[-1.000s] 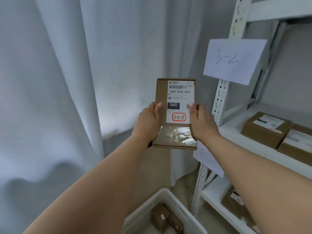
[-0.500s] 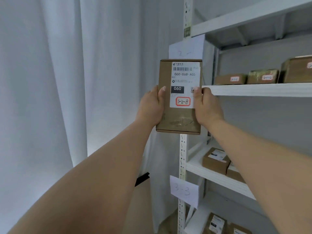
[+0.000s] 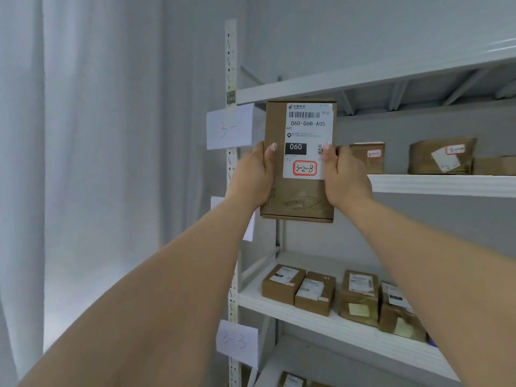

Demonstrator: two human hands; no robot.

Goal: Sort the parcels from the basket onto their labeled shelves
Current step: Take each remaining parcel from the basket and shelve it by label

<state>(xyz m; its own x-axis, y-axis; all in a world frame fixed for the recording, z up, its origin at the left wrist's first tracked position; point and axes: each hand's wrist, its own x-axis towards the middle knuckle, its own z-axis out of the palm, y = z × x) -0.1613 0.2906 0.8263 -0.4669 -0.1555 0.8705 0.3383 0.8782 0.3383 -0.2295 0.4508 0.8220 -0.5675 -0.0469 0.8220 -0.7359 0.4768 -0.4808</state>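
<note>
I hold a brown cardboard parcel upright in front of the white shelf rack. Its white shipping label reads 060-06B-A05, with a red-framed handwritten mark 3-2-8. My left hand grips its left edge and my right hand grips its right edge, thumbs on the front. The parcel is level with the upper shelf, near the rack's left post. A paper sign reading "3-" hangs on that post, its end hidden by the parcel. The basket is out of view.
The upper shelf carries brown parcels with small red-framed marks. The shelf below holds several labelled boxes. Another paper sign hangs lower on the post. Grey curtains fill the left side.
My view has risen and swung right, from the basket and lower shelf up to the upper shelves. Both hands have lifted the parcel with it, still held the same way.
</note>
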